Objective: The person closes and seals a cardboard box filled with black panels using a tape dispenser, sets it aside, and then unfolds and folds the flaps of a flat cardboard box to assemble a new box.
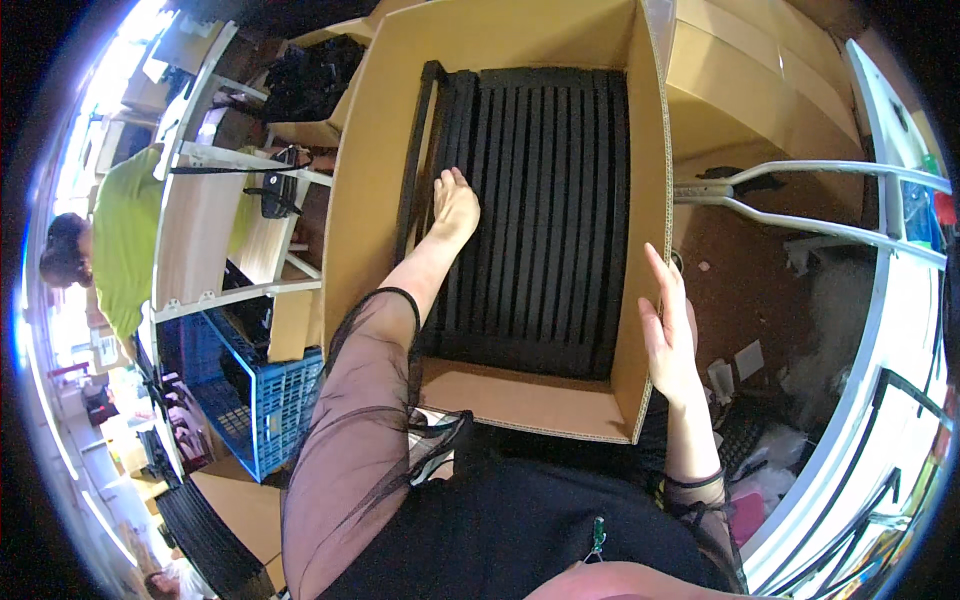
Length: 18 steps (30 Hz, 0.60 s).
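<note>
A tall cardboard box (520,405) stands in front of me with its top unfolded. Packed side by side inside are several long black strips (545,220), running away from me. One more black strip (418,150) stands apart along the left wall, with a narrow gap beside it. My left hand (456,207) reaches down into the box. Its fingers are bent together over the left edge of the packed row, and their tips are partly hidden. Against the outside of the box's right wall lies my right hand (672,325), its fingers stretched out and thumb apart.
A blue plastic crate (285,410) and a white-framed rack (225,225) stand at left, with a person in green (125,235) beyond. Grey metal tubes (800,170) stick out at right, near a white table edge (850,400). Large cartons (755,90) stand behind.
</note>
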### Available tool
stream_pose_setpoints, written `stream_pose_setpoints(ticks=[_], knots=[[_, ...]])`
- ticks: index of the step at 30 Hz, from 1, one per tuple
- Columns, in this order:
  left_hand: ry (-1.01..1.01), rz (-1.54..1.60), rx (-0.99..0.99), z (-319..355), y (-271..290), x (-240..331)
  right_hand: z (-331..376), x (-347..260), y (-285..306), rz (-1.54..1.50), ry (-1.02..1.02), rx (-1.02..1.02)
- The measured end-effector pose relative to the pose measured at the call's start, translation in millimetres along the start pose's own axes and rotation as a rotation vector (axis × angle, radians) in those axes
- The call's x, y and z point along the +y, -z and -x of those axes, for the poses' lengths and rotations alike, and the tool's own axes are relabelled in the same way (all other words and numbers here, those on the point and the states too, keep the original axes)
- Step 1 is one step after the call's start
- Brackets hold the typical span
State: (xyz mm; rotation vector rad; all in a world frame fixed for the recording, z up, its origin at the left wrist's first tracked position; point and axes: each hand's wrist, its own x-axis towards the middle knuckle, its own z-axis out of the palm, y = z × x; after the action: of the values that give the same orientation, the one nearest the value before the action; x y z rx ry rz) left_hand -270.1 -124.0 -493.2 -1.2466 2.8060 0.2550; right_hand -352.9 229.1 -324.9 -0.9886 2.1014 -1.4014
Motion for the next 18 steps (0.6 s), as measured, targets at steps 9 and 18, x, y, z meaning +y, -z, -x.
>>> stream_pose_setpoints(ticks=[9,18], knots=[[-0.141,-0.034,0.050,15.2,-6.6,-0.9,0.2,-2.2,0.1,-0.013,-0.003,-0.007],[0.086,0.220,-0.030,7.2,-6.7,-29.8,1.8,-1.4,-3.0,-0.007,0.038,-0.004]])
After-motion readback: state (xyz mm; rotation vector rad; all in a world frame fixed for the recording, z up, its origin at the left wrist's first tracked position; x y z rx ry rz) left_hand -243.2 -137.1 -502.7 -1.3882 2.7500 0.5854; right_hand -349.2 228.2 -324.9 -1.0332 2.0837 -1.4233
